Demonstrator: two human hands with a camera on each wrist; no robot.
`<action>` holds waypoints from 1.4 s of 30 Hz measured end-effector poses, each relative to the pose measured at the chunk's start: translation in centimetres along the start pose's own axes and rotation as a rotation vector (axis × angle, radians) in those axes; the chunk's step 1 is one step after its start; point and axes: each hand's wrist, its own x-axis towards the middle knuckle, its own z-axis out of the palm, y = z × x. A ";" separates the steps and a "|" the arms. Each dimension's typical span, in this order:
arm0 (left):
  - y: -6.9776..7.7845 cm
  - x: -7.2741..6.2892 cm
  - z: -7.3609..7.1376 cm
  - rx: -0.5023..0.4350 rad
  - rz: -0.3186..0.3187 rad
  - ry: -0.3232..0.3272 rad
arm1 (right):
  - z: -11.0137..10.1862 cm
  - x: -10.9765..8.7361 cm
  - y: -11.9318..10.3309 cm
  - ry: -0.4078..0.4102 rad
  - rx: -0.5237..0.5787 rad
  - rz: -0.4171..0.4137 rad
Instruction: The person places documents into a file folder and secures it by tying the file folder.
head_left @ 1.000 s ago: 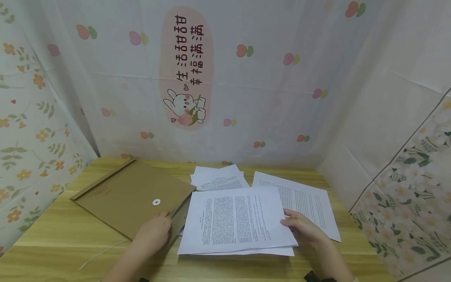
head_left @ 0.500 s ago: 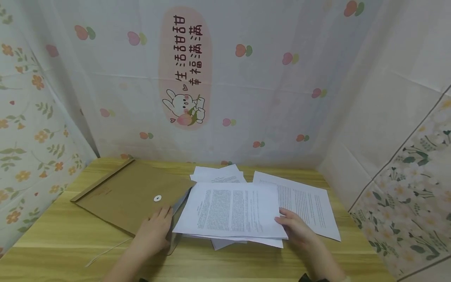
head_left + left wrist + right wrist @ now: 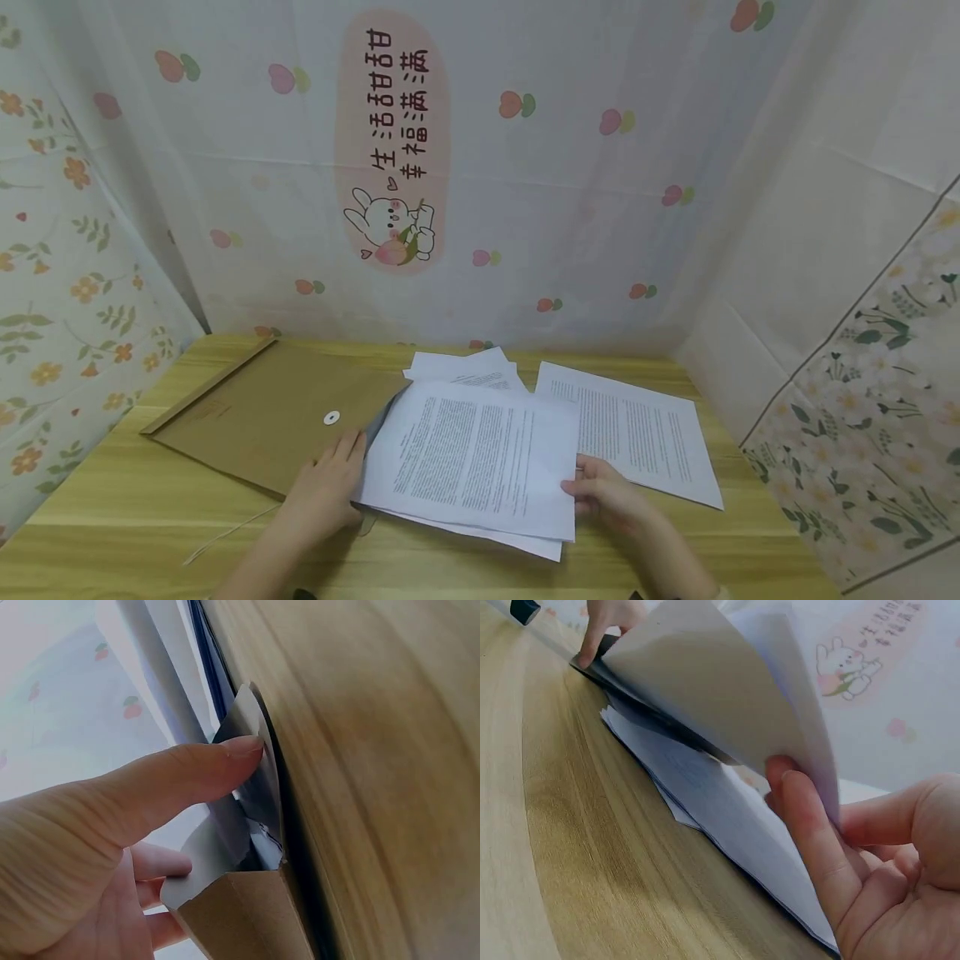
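A brown kraft paper document envelope [image 3: 255,408] with a white round button lies on the left of the table. My left hand [image 3: 321,492] grips it at its right-hand mouth. In the left wrist view the thumb presses on the flap [image 3: 251,724], and fingertips touch the opposite edge, so the mouth gapes. My right hand [image 3: 611,498] pinches the right edge of several printed sheets [image 3: 468,462], thumb on top. Their left edge reaches the envelope's mouth; how far inside cannot be seen. Beneath them, in the right wrist view, lie more papers [image 3: 727,802] with a dark edge.
Loose printed sheets [image 3: 457,367] lie behind the held ones, and another printed sheet [image 3: 637,433] lies to the right. A thin white string [image 3: 225,537] trails from the envelope on the wooden table [image 3: 450,579]. Patterned cloth [image 3: 585,208] hangs at the back and sides.
The held sheets have moved left and turned, bringing their left edge to the envelope's mouth. My right hand moved left with them; my left hand now holds the mouth wider.
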 end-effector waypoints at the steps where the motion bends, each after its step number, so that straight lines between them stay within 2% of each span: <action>1: 0.0 0.0 0.0 0.008 0.003 0.008 | 0.0 0.0 0.1 -0.009 -0.002 0.003; 6: 0.0 0.0 0.2 0.022 0.019 0.038 | 0.0 0.0 0.2 -0.041 -0.021 0.019; 14: -0.1 0.0 0.2 -0.040 0.007 0.004 | 2.0 0.7 0.6 0.115 0.058 0.041; 22: -0.2 -0.1 0.3 -0.054 0.028 0.012 | 5.7 2.0 1.0 0.064 0.097 0.040; 30: -0.2 0.0 0.4 -0.038 0.036 -0.002 | 7.7 3.3 0.1 0.014 0.025 0.070; 34: -0.2 0.0 0.3 -0.047 0.033 -0.012 | 8.3 4.2 -0.4 0.026 -0.034 0.082; 42: -0.2 -0.1 0.1 -0.071 0.031 -0.022 | 10.0 6.1 -0.3 0.108 -0.030 0.102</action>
